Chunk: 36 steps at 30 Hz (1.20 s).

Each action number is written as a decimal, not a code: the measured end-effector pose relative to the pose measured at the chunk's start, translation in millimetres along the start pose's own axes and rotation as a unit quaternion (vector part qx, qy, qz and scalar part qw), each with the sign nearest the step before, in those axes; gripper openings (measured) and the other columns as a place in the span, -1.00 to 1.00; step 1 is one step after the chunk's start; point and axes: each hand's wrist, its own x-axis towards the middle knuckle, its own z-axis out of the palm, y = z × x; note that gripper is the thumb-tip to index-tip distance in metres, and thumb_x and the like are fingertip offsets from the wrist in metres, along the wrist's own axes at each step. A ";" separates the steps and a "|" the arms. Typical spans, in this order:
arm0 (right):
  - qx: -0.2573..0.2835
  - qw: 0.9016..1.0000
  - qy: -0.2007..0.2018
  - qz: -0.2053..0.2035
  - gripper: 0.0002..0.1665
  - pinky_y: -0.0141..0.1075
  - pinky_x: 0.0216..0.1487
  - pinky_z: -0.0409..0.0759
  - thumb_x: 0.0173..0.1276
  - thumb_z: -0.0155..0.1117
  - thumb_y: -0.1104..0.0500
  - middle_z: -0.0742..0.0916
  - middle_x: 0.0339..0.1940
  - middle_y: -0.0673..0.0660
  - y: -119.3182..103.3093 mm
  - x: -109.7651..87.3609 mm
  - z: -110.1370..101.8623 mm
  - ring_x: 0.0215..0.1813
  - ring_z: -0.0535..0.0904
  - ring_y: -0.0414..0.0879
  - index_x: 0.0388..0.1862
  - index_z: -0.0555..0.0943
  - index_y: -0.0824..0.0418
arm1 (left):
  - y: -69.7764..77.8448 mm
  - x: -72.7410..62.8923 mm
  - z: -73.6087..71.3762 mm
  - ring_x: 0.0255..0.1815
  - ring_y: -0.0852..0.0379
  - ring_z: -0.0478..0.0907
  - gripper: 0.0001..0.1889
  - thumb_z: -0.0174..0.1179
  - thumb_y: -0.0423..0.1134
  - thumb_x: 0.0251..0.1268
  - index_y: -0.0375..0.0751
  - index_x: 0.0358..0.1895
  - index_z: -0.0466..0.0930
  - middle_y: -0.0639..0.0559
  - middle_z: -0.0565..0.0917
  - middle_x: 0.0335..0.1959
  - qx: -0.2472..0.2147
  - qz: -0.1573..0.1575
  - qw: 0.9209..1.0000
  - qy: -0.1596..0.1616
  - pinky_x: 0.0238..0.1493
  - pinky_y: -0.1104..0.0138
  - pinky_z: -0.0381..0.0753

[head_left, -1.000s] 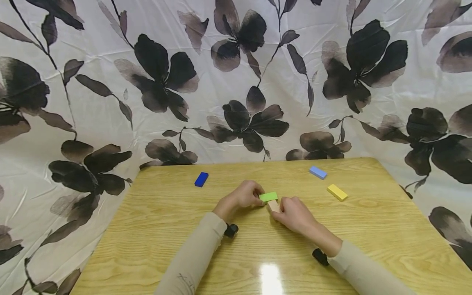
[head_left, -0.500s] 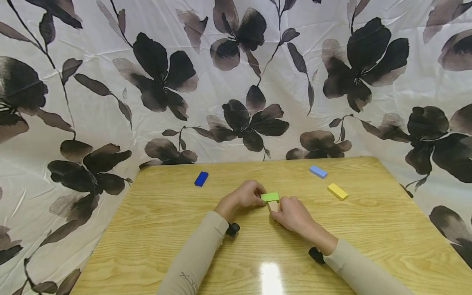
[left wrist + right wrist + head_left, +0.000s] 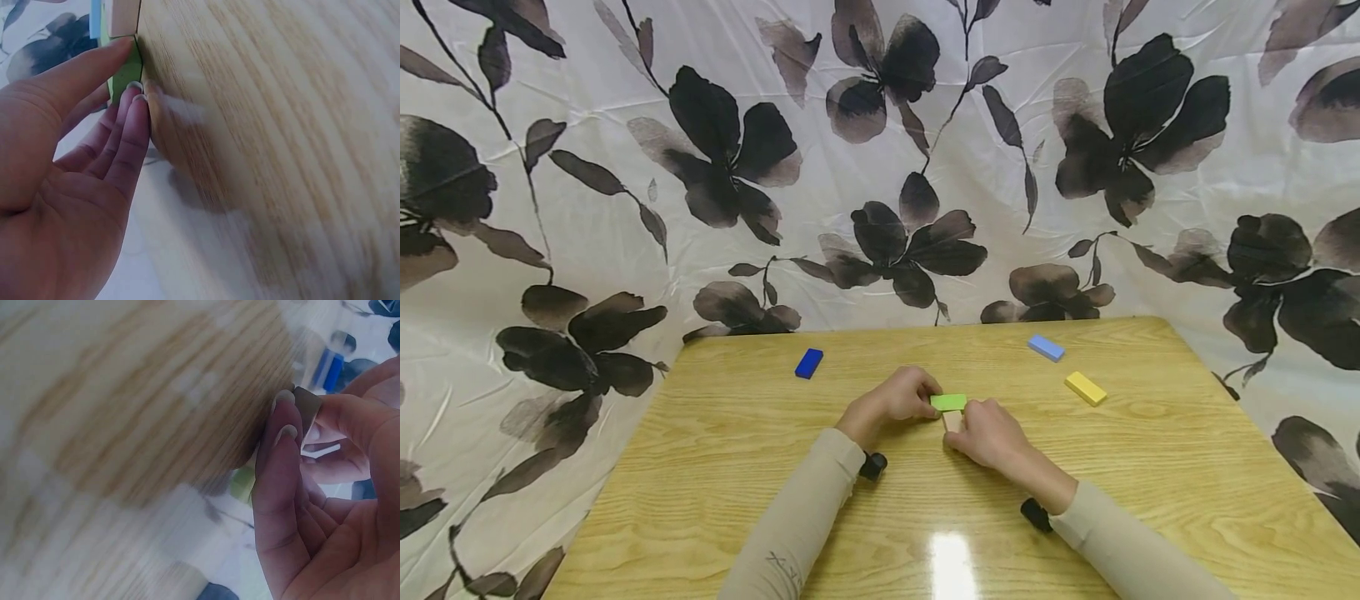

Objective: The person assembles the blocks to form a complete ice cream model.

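Note:
Near the middle of the table, a lime green block (image 3: 949,402) lies crosswise. My left hand (image 3: 904,394) pinches its left end; in the left wrist view the thumb and fingertips close on the green block (image 3: 129,70) from two sides. A pale wooden block (image 3: 952,422) points toward me, its far end right at the green block's near edge, the two forming a T. My right hand (image 3: 996,433) pinches this wooden block from the right. In the right wrist view only the end of the wooden block (image 3: 307,404) shows between thumb and fingers.
On the wood-grain table (image 3: 737,500) a dark blue block (image 3: 809,363) lies at the back left. A light blue block (image 3: 1046,348) and a yellow block (image 3: 1086,388) lie at the back right. A flowered cloth (image 3: 880,167) hangs behind the table's far edge.
My right hand has shifted slightly left, turning the pale wooden block straighter against the green one. The green block has moved a little right and turned level, my left hand still on it.

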 end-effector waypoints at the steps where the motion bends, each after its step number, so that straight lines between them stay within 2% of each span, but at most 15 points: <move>1: -0.001 1.000 0.002 0.000 -0.53 -0.37 -0.67 0.08 0.16 0.41 0.13 0.30 -0.86 -0.13 0.3 0.2 0.0 -0.74 0.14 -0.24 -0.81 0.38 0.08 | 0.3 0.0 0.0 -0.48 0.28 0.52 -0.71 0.48 -0.44 0.17 -0.35 -0.02 0.76 0.00 0.70 -0.37 0.001 -0.001 1.000 0.000 -0.44 0.50 0.50; 6: -0.001 1.000 0.009 0.000 -0.57 -0.35 -0.66 0.13 0.15 0.43 0.09 0.37 -0.83 -0.09 1.8 1.3 0.5 -0.72 0.23 -0.20 -0.78 0.44 0.11 | 1.5 -0.2 0.0 -0.47 0.28 0.52 -0.70 0.48 -0.42 0.18 -0.34 0.00 0.75 0.00 0.70 -0.37 0.001 -0.005 1.000 0.000 -0.43 0.50 0.50; 16: 0.010 1.000 0.017 -0.006 -0.48 -0.34 -0.64 0.18 0.21 0.54 -0.06 0.48 -0.79 -0.04 4.0 1.0 2.6 -0.69 0.31 -0.18 -0.72 0.49 0.14 | 0.4 0.6 -0.3 -0.46 0.27 0.51 -0.71 0.50 -0.40 0.16 -0.33 -0.03 0.75 0.03 0.68 -0.37 0.005 -0.008 1.000 -0.005 -0.43 0.48 0.49; 22: 0.014 1.000 0.011 -0.013 -0.44 -0.36 -0.65 0.11 0.28 0.51 -0.07 0.38 -0.82 -0.09 4.5 -1.7 -0.6 -0.71 0.21 -0.22 -0.74 0.46 0.13 | -1.5 1.1 0.3 -0.44 0.27 0.53 -0.66 0.50 -0.42 0.15 -0.34 0.02 0.73 0.01 0.68 -0.36 -0.001 -0.010 1.000 -0.006 -0.40 0.48 0.50; 27: 0.008 1.000 0.000 -0.021 -0.41 -0.37 -0.64 0.07 0.33 0.47 -0.10 0.33 -0.81 -0.10 6.9 -5.0 -5.3 -0.70 0.16 -0.23 -0.74 0.43 0.13 | -5.6 -0.6 1.7 -0.36 0.27 0.57 -0.55 0.51 -0.44 0.13 -0.38 0.13 0.66 -0.07 0.69 -0.22 -0.019 -0.016 1.000 -0.006 -0.33 0.48 0.55; 31: -0.002 1.000 -0.008 -0.022 -0.46 -0.35 -0.62 0.18 0.33 0.47 -0.14 0.48 -0.74 -0.07 11.8 -8.8 -11.6 -0.66 0.29 -0.19 -0.65 0.47 0.12 | -7.9 -3.3 0.0 -0.29 0.26 0.58 -0.52 0.50 -0.42 0.15 -0.38 0.17 0.63 -0.10 0.68 -0.09 -0.016 -0.015 1.000 -0.003 -0.21 0.45 0.57; 36: -0.015 0.999 -0.022 -0.027 -0.55 -0.28 -0.53 0.31 0.33 0.46 -0.13 0.57 -0.62 0.00 17.9 -13.9 -22.1 -0.57 0.40 -0.13 -0.52 0.54 0.14 | -11.8 -10.7 -4.9 -0.26 0.20 0.58 -0.51 0.50 -0.39 0.16 -0.38 0.18 0.62 -0.10 0.68 -0.06 0.009 0.000 1.000 0.008 -0.17 0.40 0.59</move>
